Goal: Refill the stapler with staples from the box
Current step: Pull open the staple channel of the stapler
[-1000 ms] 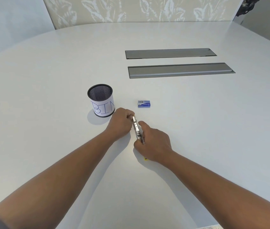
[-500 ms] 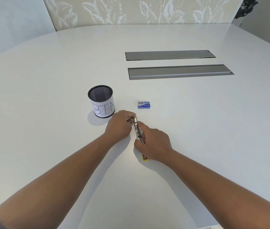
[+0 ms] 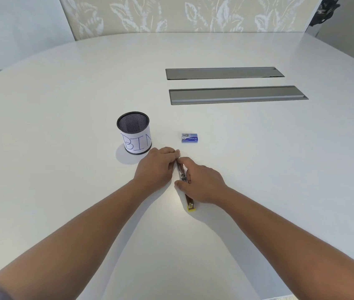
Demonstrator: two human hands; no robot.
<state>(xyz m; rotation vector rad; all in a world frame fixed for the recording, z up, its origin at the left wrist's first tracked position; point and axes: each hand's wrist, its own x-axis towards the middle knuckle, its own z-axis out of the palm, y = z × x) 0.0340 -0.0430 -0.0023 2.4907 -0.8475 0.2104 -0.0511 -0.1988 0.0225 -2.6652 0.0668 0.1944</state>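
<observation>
Both hands [image 3: 156, 167] [image 3: 202, 182] cover the stapler [image 3: 182, 173] (its grip unclear).

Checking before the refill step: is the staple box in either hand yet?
No, the staple box lies alone on the table, while the left hand and right hand both grip the stapler.

The opened stapler [image 3: 182, 172] lies flat, yellow-ended; the small blue staple box [image 3: 190, 138] sits closed beyond it.

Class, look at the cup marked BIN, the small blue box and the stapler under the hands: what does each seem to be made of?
Cup: black metal mesh, judging by its perforated inside; white paper label.
Blue box: probably printed cardboard, matte with crisp edges.
Stapler: shiny silvery metal strip that catches light; yellow near end looks like plastic.
</observation>
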